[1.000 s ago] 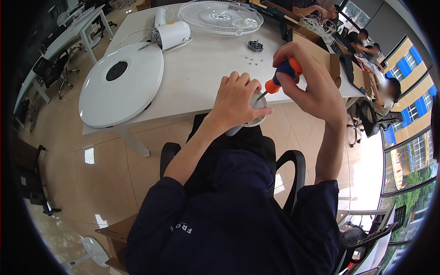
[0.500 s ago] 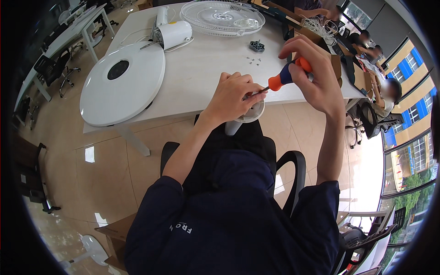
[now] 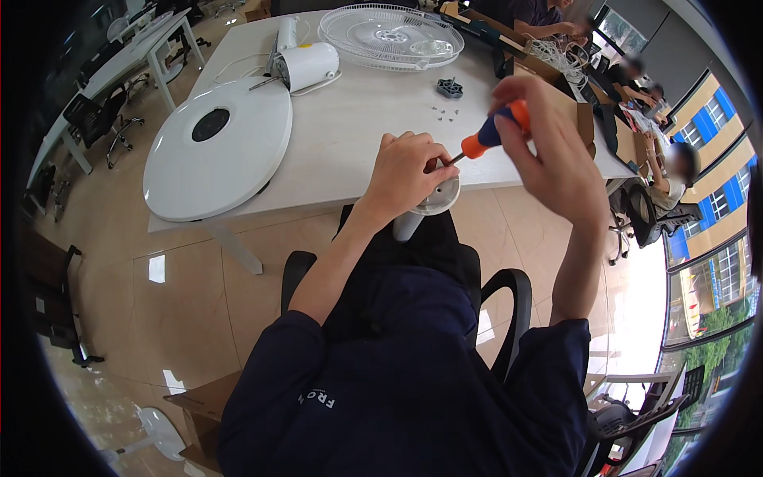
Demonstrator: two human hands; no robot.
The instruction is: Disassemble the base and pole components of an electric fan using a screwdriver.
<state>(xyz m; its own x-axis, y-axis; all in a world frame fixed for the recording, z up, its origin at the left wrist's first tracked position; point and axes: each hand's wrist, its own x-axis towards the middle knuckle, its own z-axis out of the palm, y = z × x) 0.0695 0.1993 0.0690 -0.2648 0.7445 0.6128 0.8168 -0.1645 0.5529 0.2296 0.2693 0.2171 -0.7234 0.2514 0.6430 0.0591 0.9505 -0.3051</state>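
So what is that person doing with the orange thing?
A person sitting in a black chair at a white table is using a screwdriver with an orange and blue handle. The right hand holds the handle, with the tip pointing at a white round part that the left hand steadies at the table's edge. On the table lie a big white disc, a white motor housing, a round fan grille and some small screws.
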